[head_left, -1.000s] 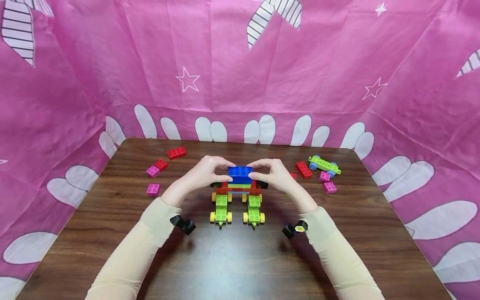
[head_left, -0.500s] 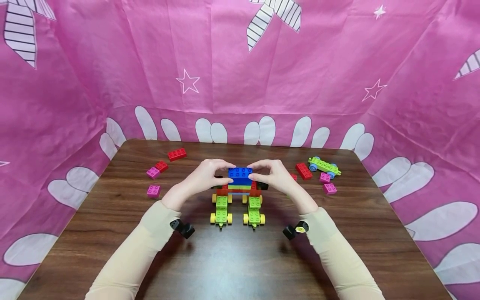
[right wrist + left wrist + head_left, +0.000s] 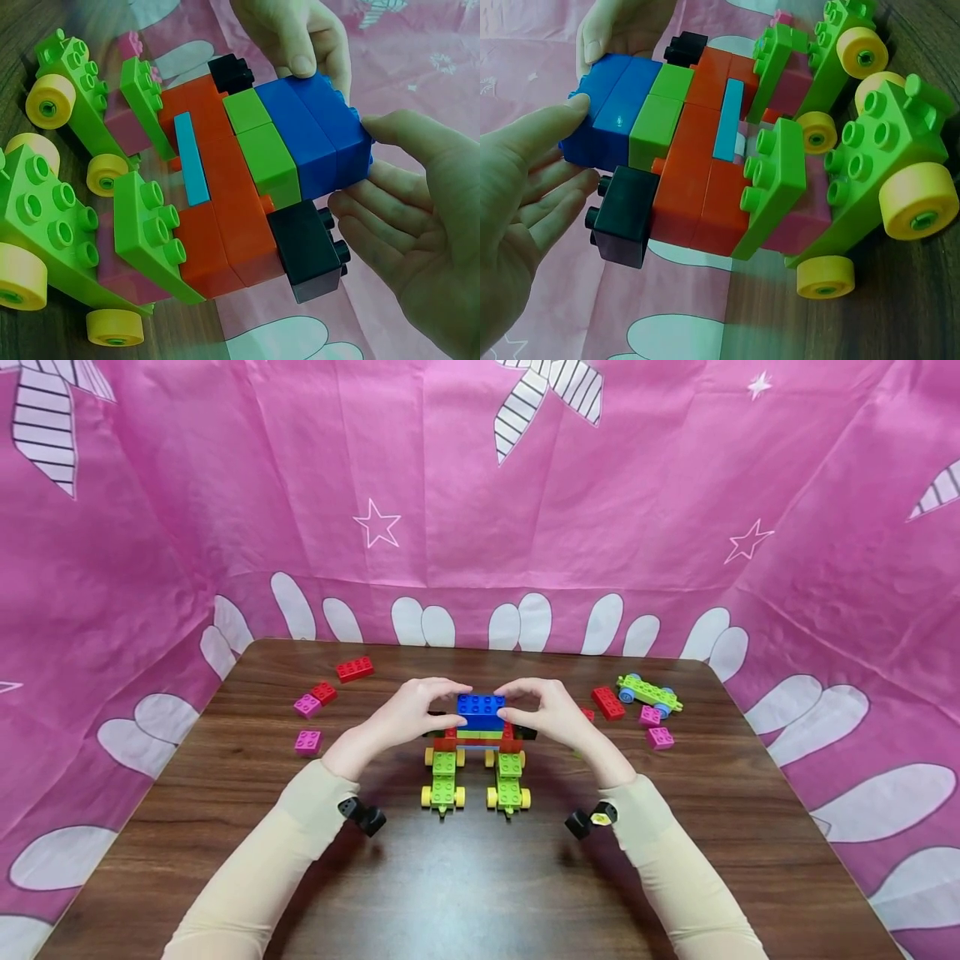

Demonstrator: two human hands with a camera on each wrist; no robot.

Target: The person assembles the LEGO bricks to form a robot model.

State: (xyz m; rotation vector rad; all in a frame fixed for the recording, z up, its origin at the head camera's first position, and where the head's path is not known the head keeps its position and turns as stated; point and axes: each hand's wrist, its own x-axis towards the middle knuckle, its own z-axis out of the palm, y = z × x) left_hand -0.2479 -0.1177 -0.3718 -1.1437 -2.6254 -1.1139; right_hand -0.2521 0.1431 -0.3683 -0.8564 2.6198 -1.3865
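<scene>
Left hand (image 3: 412,708) and right hand (image 3: 551,710), fingers partly curled, pinched opposite ends of the blue bricks (image 3: 481,708); green bricks (image 3: 266,161) sat directly beneath.

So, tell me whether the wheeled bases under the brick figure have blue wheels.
No, the green wheeled bases there run on yellow wheels.

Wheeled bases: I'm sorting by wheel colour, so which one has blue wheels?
The loose base at back right; both bases under the blue-topped build have yellow wheels.

Pink cloth (image 3: 472,518) around a wooden table (image 3: 450,885) forms a booth.
</scene>
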